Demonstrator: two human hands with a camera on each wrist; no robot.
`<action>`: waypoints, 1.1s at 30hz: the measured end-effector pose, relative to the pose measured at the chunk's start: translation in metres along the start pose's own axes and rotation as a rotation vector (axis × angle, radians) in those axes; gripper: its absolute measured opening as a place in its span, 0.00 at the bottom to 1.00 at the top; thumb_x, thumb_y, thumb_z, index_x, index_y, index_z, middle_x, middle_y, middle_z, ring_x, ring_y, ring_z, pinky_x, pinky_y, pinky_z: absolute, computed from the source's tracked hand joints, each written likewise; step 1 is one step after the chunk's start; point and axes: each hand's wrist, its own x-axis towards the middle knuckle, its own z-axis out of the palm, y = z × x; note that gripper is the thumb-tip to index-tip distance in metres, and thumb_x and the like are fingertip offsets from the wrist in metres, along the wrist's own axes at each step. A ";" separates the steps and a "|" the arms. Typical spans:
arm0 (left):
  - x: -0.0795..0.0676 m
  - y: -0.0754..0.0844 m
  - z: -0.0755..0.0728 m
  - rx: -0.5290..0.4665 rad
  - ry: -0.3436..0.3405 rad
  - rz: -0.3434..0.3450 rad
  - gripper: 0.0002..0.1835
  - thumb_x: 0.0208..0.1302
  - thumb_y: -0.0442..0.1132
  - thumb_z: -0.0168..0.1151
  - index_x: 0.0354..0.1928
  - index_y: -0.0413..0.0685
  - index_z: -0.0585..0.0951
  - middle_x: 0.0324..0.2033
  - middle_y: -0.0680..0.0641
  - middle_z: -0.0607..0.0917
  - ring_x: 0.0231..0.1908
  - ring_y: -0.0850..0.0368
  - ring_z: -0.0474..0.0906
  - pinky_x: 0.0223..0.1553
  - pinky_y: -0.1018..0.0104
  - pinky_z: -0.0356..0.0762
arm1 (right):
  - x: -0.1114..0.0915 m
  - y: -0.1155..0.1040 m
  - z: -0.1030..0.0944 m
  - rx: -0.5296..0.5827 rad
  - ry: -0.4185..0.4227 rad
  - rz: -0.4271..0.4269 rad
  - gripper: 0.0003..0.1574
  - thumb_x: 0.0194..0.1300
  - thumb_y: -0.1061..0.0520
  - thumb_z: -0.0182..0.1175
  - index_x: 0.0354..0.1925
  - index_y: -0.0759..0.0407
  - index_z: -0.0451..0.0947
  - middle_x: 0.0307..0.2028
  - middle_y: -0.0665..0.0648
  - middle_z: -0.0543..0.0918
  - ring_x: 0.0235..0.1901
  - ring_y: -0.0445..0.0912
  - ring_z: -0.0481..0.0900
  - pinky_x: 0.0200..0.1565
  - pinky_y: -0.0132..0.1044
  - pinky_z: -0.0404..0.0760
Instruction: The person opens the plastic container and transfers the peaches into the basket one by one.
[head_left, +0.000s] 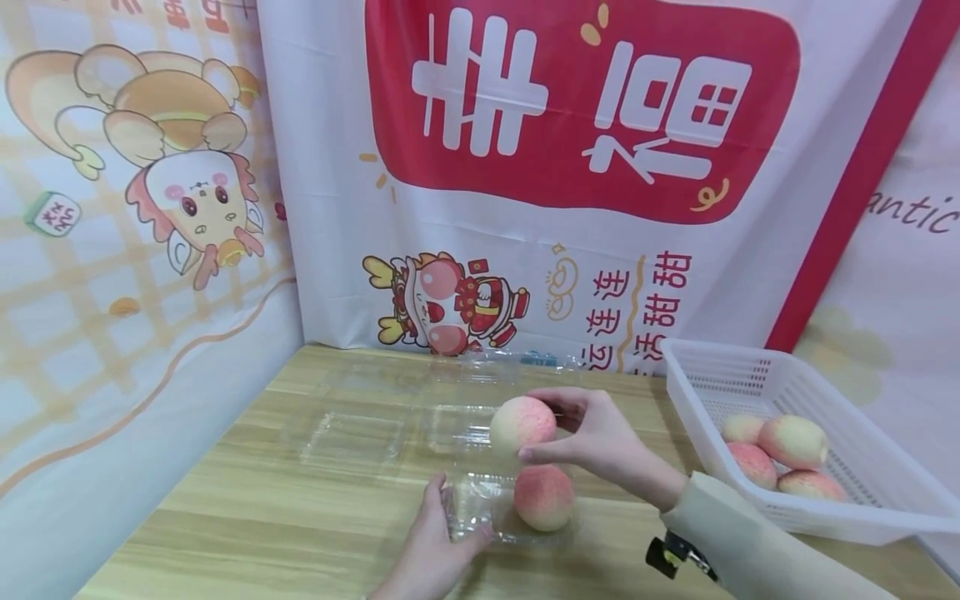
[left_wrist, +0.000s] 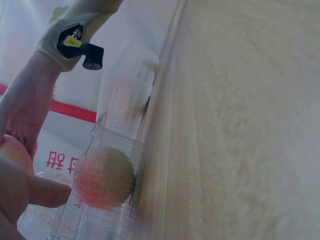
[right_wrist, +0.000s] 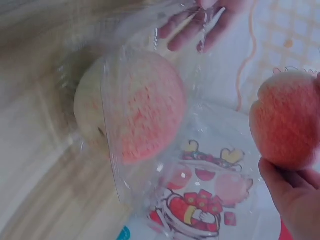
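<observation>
My right hand [head_left: 600, 446] holds a pink and cream peach [head_left: 519, 431] between thumb and fingers, above a clear plastic box [head_left: 480, 498]. A second peach [head_left: 545, 500] sits in the right part of that box; in the left wrist view this peach [left_wrist: 106, 178] shows through the ribbed wall. At the box's left end is my left hand [head_left: 438, 546], its thumb at the near side and its fingers at the far side. Through the plastic, the right wrist view shows the left hand's fingers [right_wrist: 182, 32]. The held peach [right_wrist: 286, 120] stays apart from the boxed one.
Further clear plastic boxes [head_left: 352, 442] stand on the wooden table [head_left: 225, 500], at the left and behind the near box. A white basket [head_left: 877, 527] with several peaches [head_left: 793, 442] is at the right. Printed cloths [head_left: 322, 208] hang behind and at the left.
</observation>
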 end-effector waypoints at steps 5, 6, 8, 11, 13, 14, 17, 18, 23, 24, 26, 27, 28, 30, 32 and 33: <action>0.000 -0.001 0.000 0.000 -0.010 -0.014 0.56 0.58 0.46 0.70 0.73 0.30 0.42 0.67 0.21 0.55 0.64 0.22 0.56 0.61 0.27 0.53 | -0.003 -0.010 -0.018 -0.039 0.109 0.006 0.44 0.40 0.54 0.82 0.57 0.63 0.78 0.50 0.59 0.84 0.48 0.49 0.83 0.49 0.37 0.82; 0.000 -0.001 0.000 -0.002 -0.012 -0.019 0.56 0.58 0.46 0.70 0.74 0.31 0.42 0.68 0.22 0.55 0.64 0.22 0.56 0.61 0.27 0.53 | -0.004 -0.012 -0.022 -0.044 0.126 0.011 0.45 0.40 0.53 0.82 0.57 0.62 0.78 0.51 0.58 0.84 0.48 0.49 0.83 0.49 0.36 0.82; 0.000 -0.001 0.000 -0.004 -0.015 -0.022 0.56 0.58 0.46 0.70 0.74 0.31 0.42 0.68 0.22 0.55 0.64 0.22 0.56 0.61 0.27 0.53 | -0.006 -0.017 -0.031 -0.057 0.160 0.020 0.47 0.40 0.50 0.82 0.59 0.60 0.77 0.51 0.57 0.83 0.48 0.48 0.83 0.49 0.36 0.82; 0.000 -0.002 0.000 -0.003 -0.013 -0.020 0.56 0.58 0.47 0.70 0.74 0.31 0.42 0.68 0.22 0.55 0.64 0.22 0.56 0.61 0.27 0.53 | -0.007 -0.024 -0.046 -0.094 0.209 0.028 0.47 0.42 0.47 0.81 0.60 0.57 0.77 0.52 0.55 0.83 0.49 0.47 0.83 0.48 0.36 0.82; 0.000 -0.002 -0.001 0.003 -0.011 -0.017 0.56 0.58 0.47 0.70 0.74 0.31 0.42 0.68 0.22 0.55 0.64 0.22 0.57 0.61 0.27 0.53 | -0.007 -0.029 -0.057 -0.130 0.250 0.027 0.46 0.43 0.45 0.81 0.60 0.55 0.77 0.52 0.54 0.83 0.49 0.46 0.83 0.48 0.35 0.82; 0.000 -0.002 -0.001 0.005 -0.009 -0.016 0.56 0.58 0.47 0.70 0.74 0.31 0.42 0.68 0.22 0.55 0.64 0.22 0.57 0.61 0.27 0.53 | -0.007 -0.032 -0.062 -0.154 0.272 0.031 0.46 0.44 0.44 0.80 0.61 0.55 0.76 0.52 0.54 0.83 0.49 0.46 0.82 0.48 0.34 0.82; 0.000 -0.001 -0.001 0.010 -0.008 -0.020 0.56 0.58 0.46 0.70 0.74 0.31 0.42 0.68 0.22 0.55 0.63 0.22 0.57 0.60 0.26 0.54 | -0.006 -0.036 -0.081 -0.202 0.333 0.052 0.48 0.47 0.42 0.78 0.64 0.55 0.74 0.54 0.55 0.82 0.49 0.47 0.82 0.47 0.32 0.82; 0.000 -0.001 -0.001 0.010 -0.008 -0.020 0.56 0.58 0.46 0.70 0.74 0.31 0.42 0.68 0.22 0.55 0.63 0.22 0.57 0.60 0.26 0.54 | -0.006 -0.036 -0.088 -0.219 0.346 0.059 0.49 0.48 0.41 0.77 0.65 0.54 0.73 0.55 0.56 0.81 0.50 0.48 0.81 0.46 0.31 0.82; -0.001 -0.001 -0.001 -0.009 -0.013 -0.019 0.56 0.58 0.45 0.70 0.74 0.30 0.41 0.68 0.22 0.55 0.64 0.22 0.56 0.61 0.27 0.53 | -0.007 -0.024 -0.129 -0.283 0.422 0.173 0.54 0.50 0.33 0.72 0.70 0.51 0.68 0.58 0.55 0.79 0.51 0.49 0.78 0.50 0.37 0.81; -0.002 -0.002 -0.001 -0.011 -0.013 -0.018 0.57 0.58 0.45 0.70 0.74 0.30 0.41 0.68 0.21 0.55 0.64 0.22 0.56 0.61 0.27 0.53 | -0.007 -0.020 -0.138 -0.300 0.434 0.205 0.55 0.50 0.31 0.71 0.70 0.51 0.67 0.58 0.56 0.79 0.52 0.50 0.77 0.52 0.41 0.80; -0.001 -0.002 0.001 -0.012 -0.015 -0.015 0.57 0.58 0.45 0.70 0.74 0.30 0.41 0.68 0.21 0.55 0.64 0.22 0.56 0.61 0.27 0.53 | -0.011 -0.011 -0.156 -0.330 0.436 0.272 0.58 0.51 0.28 0.68 0.72 0.52 0.65 0.60 0.59 0.77 0.55 0.53 0.74 0.55 0.50 0.76; -0.001 -0.002 0.001 -0.012 -0.016 -0.014 0.57 0.58 0.46 0.70 0.74 0.30 0.41 0.68 0.21 0.55 0.64 0.22 0.56 0.60 0.27 0.53 | -0.014 -0.006 -0.164 -0.346 0.431 0.307 0.59 0.51 0.26 0.67 0.72 0.53 0.64 0.60 0.61 0.76 0.55 0.55 0.72 0.55 0.54 0.74; -0.001 -0.002 0.001 -0.011 -0.017 -0.013 0.57 0.58 0.46 0.70 0.74 0.30 0.41 0.67 0.21 0.55 0.64 0.21 0.56 0.60 0.26 0.54 | -0.017 -0.002 -0.172 -0.355 0.418 0.336 0.59 0.52 0.26 0.66 0.72 0.54 0.64 0.61 0.62 0.76 0.56 0.56 0.71 0.55 0.57 0.73; -0.001 -0.001 0.001 -0.008 -0.017 -0.015 0.57 0.58 0.46 0.70 0.74 0.30 0.41 0.68 0.21 0.55 0.64 0.21 0.56 0.60 0.26 0.54 | -0.023 0.007 -0.185 -0.399 0.381 0.383 0.57 0.54 0.25 0.64 0.71 0.56 0.65 0.59 0.65 0.76 0.56 0.58 0.68 0.53 0.59 0.71; -0.002 0.000 0.001 -0.009 -0.018 -0.020 0.57 0.58 0.46 0.70 0.74 0.30 0.41 0.68 0.21 0.54 0.64 0.21 0.56 0.60 0.27 0.54 | -0.031 0.015 -0.195 -0.435 0.354 0.413 0.55 0.56 0.25 0.62 0.69 0.59 0.68 0.57 0.65 0.78 0.55 0.58 0.68 0.51 0.56 0.71; -0.002 0.001 0.001 -0.009 -0.019 -0.022 0.57 0.58 0.46 0.70 0.74 0.30 0.41 0.68 0.21 0.54 0.64 0.22 0.56 0.61 0.27 0.54 | -0.034 0.018 -0.198 -0.456 0.347 0.427 0.53 0.56 0.25 0.62 0.67 0.58 0.71 0.54 0.63 0.80 0.54 0.57 0.69 0.50 0.53 0.72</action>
